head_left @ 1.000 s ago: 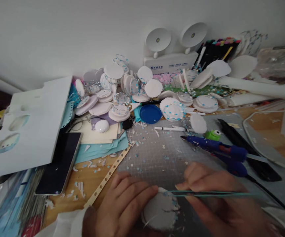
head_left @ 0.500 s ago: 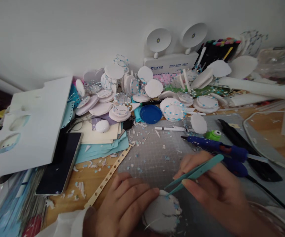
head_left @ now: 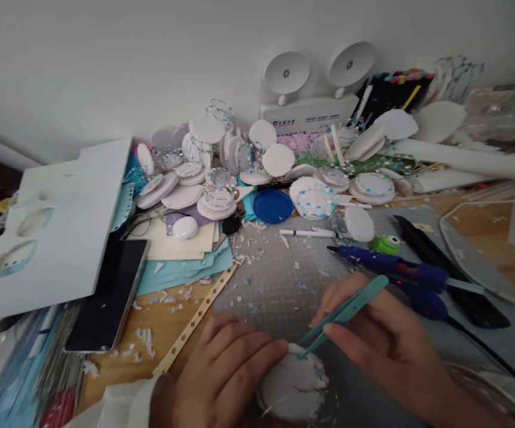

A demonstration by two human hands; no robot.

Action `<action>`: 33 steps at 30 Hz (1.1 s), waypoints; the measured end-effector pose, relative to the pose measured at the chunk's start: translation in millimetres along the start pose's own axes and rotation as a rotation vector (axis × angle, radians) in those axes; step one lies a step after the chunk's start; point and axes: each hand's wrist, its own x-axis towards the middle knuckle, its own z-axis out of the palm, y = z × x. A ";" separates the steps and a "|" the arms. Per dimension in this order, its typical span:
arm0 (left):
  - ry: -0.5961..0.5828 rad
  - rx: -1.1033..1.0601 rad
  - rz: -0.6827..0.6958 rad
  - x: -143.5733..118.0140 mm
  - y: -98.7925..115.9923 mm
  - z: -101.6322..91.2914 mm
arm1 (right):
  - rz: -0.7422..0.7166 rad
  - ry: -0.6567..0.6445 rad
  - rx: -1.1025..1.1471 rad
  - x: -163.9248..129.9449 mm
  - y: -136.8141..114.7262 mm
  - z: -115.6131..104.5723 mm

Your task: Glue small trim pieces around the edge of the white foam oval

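Observation:
My right hand [head_left: 373, 339] is closed around teal tweezers [head_left: 353, 306], whose slightly parted tips point down at the far rim of a round white disc [head_left: 290, 386]. Small blue and white star-shaped bits line that disc's far and right edge, and thin clear threads stick out near its bottom. My left hand [head_left: 226, 374] grips the disc from the left, fingertips by its far edge; the thumb is hidden. Whether the tweezers pinch a star bit is too small to tell. Scattered star bits [head_left: 252, 306] lie on the grey cutting mat [head_left: 279, 279] beyond my hands.
A blue glue gun [head_left: 391, 264] lies right of my hands, with a black tool [head_left: 453, 273] behind it. At left are a phone [head_left: 106, 297], a white board [head_left: 56, 232] and blue paper [head_left: 195, 270]. Many white discs [head_left: 278, 159], a blue lid [head_left: 272, 206] and twin-head lamp [head_left: 308, 113] line the back.
The tweezers' rear end has swung left and their tips have dipped a little at the disc's rim. My right hand has shifted slightly left; my left hand and the disc stay put.

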 end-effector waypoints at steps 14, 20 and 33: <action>0.071 -0.069 -0.020 -8.8 2.9 8.7 | 0.425 -0.033 0.335 5.8 9.2 -0.9; 0.118 -0.025 -0.023 -9.5 3.5 11.5 | 0.440 -0.078 0.390 3.5 9.8 -2.2; -0.019 -0.036 0.016 -1.6 -1.7 -4.0 | 0.202 0.000 0.163 -3.0 3.4 1.0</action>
